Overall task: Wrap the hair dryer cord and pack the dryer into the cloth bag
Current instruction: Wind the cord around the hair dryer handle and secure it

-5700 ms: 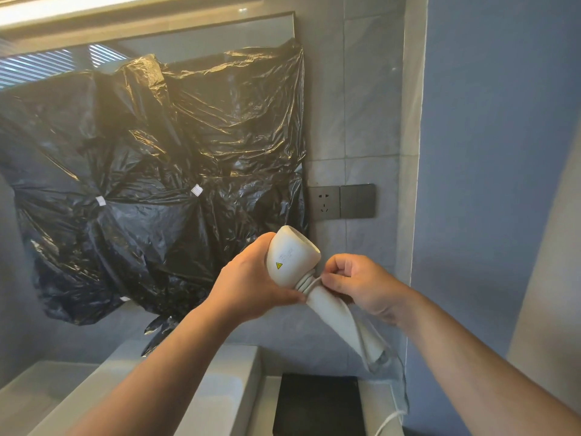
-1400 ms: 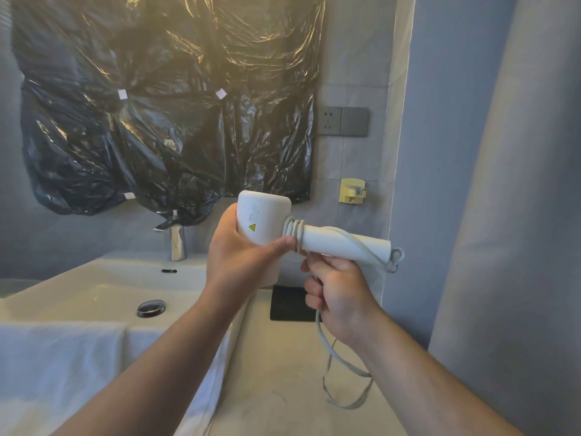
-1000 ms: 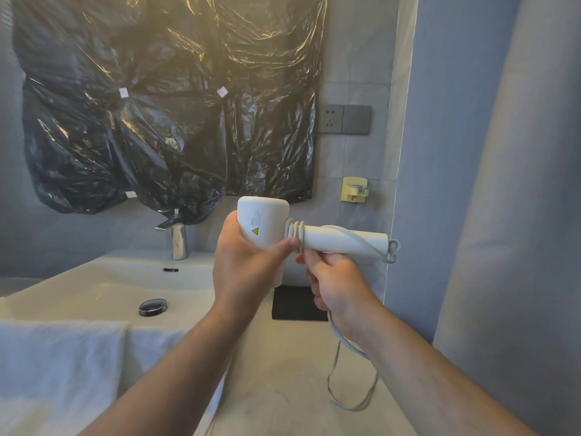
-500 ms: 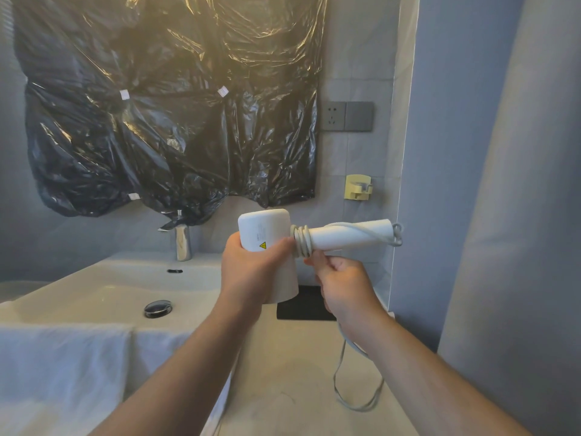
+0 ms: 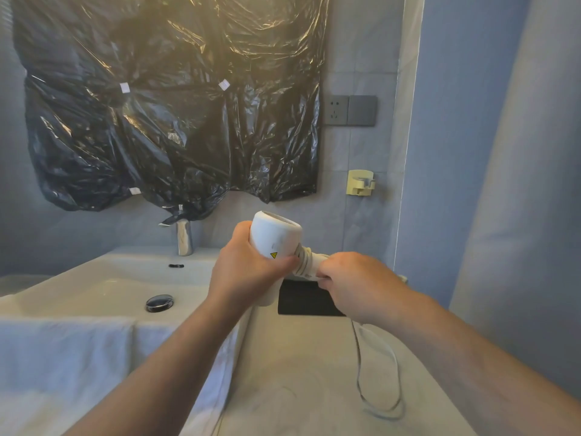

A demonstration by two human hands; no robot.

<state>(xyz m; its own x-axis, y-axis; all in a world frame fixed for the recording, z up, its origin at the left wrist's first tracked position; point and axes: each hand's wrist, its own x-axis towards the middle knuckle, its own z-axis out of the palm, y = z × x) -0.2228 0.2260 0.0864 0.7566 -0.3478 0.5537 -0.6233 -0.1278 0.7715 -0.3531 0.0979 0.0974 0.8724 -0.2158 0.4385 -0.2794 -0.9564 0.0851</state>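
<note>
Left hand [image 5: 248, 273] grips the hair dryer [image 5: 276, 236] body; right hand [image 5: 353, 278] pinches the cord [image 5: 304, 262] at the handle. Lost tension could loosen the coils.

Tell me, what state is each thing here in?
hair dryer: held up in the left hand.
cord: partly wound round the dryer, rest hanging loose.
right hand: gripping the cord beside the coils.
wall socket: nothing plugged in.
faucet: not running.
</note>
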